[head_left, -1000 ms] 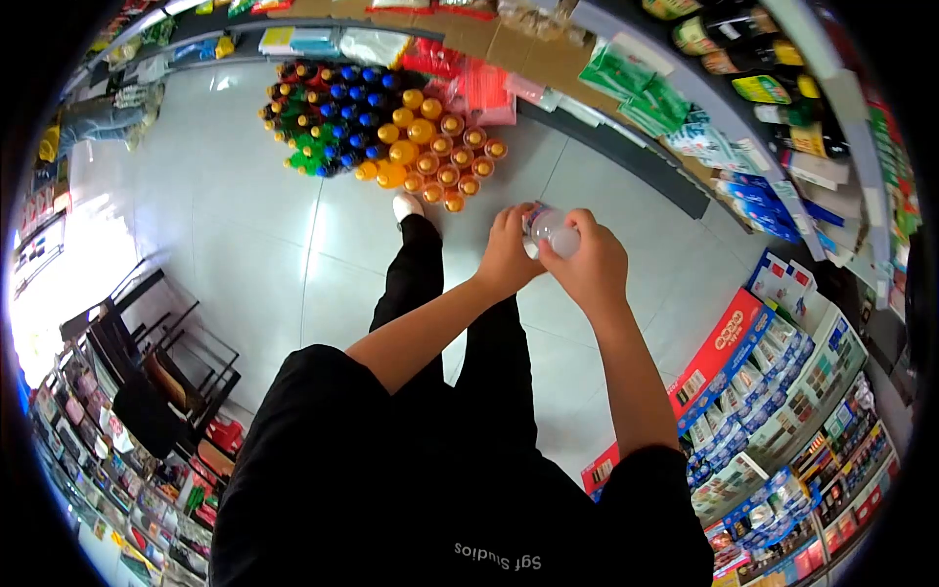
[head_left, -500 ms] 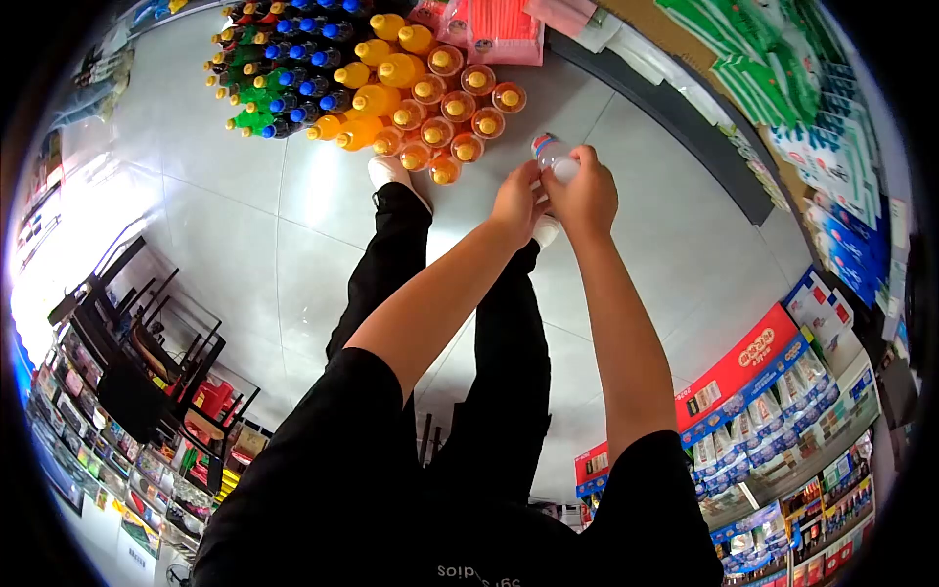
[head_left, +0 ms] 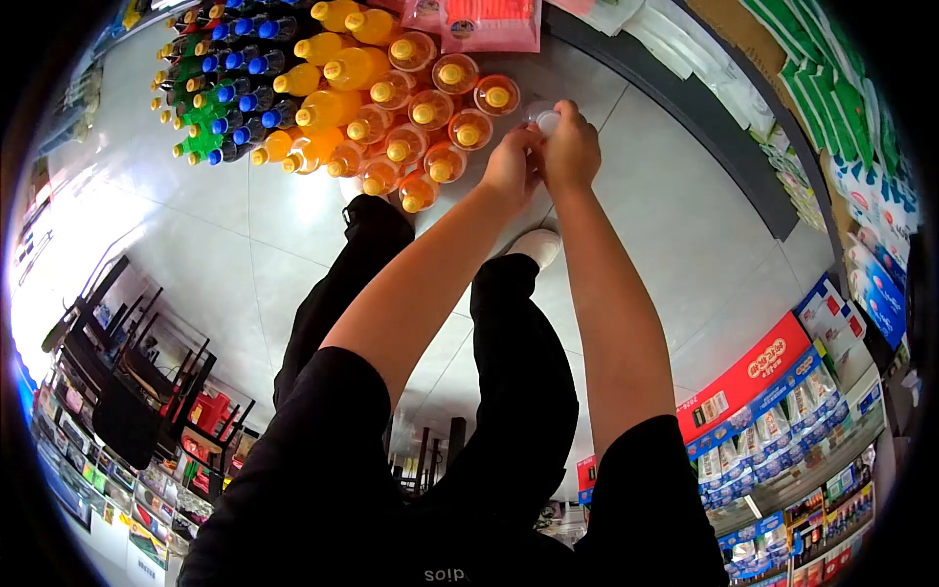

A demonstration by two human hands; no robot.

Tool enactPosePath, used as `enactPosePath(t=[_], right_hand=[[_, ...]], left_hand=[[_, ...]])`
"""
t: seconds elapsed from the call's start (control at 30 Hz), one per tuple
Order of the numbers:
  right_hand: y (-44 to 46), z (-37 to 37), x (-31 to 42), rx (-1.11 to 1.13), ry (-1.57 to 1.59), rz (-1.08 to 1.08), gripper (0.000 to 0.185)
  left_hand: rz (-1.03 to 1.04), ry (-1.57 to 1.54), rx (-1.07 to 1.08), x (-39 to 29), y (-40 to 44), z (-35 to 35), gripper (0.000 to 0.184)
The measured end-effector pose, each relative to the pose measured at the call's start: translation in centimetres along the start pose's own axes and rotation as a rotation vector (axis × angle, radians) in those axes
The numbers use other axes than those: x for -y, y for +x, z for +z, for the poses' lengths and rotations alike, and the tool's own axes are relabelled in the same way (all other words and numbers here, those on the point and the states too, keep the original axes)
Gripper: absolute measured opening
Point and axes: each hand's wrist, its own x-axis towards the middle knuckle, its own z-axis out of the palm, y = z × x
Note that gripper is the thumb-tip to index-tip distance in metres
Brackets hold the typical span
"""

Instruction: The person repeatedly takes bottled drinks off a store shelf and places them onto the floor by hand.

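Out in front of me, a small clear bottle with a white cap [head_left: 548, 121] is held between my two hands, its cap end toward me. My right hand [head_left: 570, 152] is closed around the bottle's right side. Fingers curled, my left hand [head_left: 511, 164] meets the bottle from the lower left; its fingertips are partly hidden. Just left of the hands stand several orange-tinted bottles with yellow caps [head_left: 428, 112], close together on the floor.
Orange drink bottles [head_left: 342, 70] and dark bottles with blue caps [head_left: 235, 90] crowd the floor farther left. A pink package [head_left: 489, 24] lies behind them. A dark shelf base [head_left: 675, 112] curves along the right. Stacked black chairs [head_left: 137, 391] stand at lower left, stocked shelves [head_left: 753, 382] at lower right.
Both hands and the bottle have moved slightly up and left in view, nearer the yellow-capped bottles. The bottle's cap end now faces me more. My feet and the view have shifted with a step forward.
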Motion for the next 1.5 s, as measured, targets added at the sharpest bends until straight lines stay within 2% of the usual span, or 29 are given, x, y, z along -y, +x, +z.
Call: enactPosePath(t=[0.1, 0.4, 0.63, 0.73, 0.8, 0.83, 0.9, 0.93, 1.0, 1.03, 1.1, 1.17, 1.2, 1.3, 1.5], right_hand=[[0.5, 0.8, 0.1, -0.012, -0.015, 0.003, 0.028], [2.1, 2.0, 0.3, 0.01, -0.093, -0.044, 0.026], [2.4, 1.7, 0.7, 0.029, -0.114, -0.034, 0.029], [2.1, 0.6, 1.5, 0.075, -0.104, 0.015, 0.032], [1.2, -0.4, 2.0, 0.109, -0.096, 0.047, 0.035], [0.2, -1.0, 2.3, 0.125, -0.085, 0.08, 0.038], [-2.0, -2.5, 2.8, 0.139, -0.074, 0.111, 0.042], [-2.9, -3.2, 3.1, 0.14, -0.048, 0.11, 0.045], [-4.8, -5.2, 3.8, 0.127, -0.021, 0.105, 0.049], [-5.6, -6.4, 4.3, 0.119, 0.059, 0.081, 0.052], [-7.2, -8.6, 5.0, 0.09, 0.138, 0.048, 0.055], [-8.4, -10.8, 5.7, 0.042, 0.458, 0.069, 0.057], [-9.0, -13.2, 6.7, 0.023, 0.462, 0.055, 0.057], [-10.7, -20.9, 10.1, 0.048, 0.709, 0.199, 0.053], [-11.8, -35.5, 16.0, -0.133, 0.931, 0.074, 0.049]], left_hand=[[-0.015, -0.134, -0.039, 0.0, 1.5, -0.5, 0.008], [0.043, -0.087, 0.068, -0.3, 3.3, -1.6, 0.006], [0.041, -0.098, 0.07, -0.6, 3.0, -1.0, 0.008], [0.033, -0.069, -0.033, -1.2, 2.1, -0.3, 0.006], [-0.064, 0.064, -0.05, -1.7, 1.0, -0.5, 0.017], [-0.061, 0.064, -0.048, -1.7, 0.3, -0.4, 0.017], [-0.048, 0.167, -0.208, -1.5, -2.1, 0.0, 0.032], [-0.041, 0.171, -0.197, -1.8, -3.4, 0.6, 0.032], [0.024, 0.376, -0.22, -2.6, -6.7, 1.9, 0.026], [0.083, 0.442, -0.202, -2.9, -7.9, 2.1, 0.03], [0.13, 0.461, -0.193, -4.0, -10.3, 2.8, 0.033], [0.222, 0.517, -0.171, -6.1, -13.3, 4.1, 0.034], [0.241, 0.519, -0.156, -7.0, -14.9, 5.2, 0.034], [0.459, 0.696, 0.002, -9.6, -18.2, 6.6, 0.036], [0.734, 0.85, 0.247, -15.9, -30.1, 16.9, 0.044]])
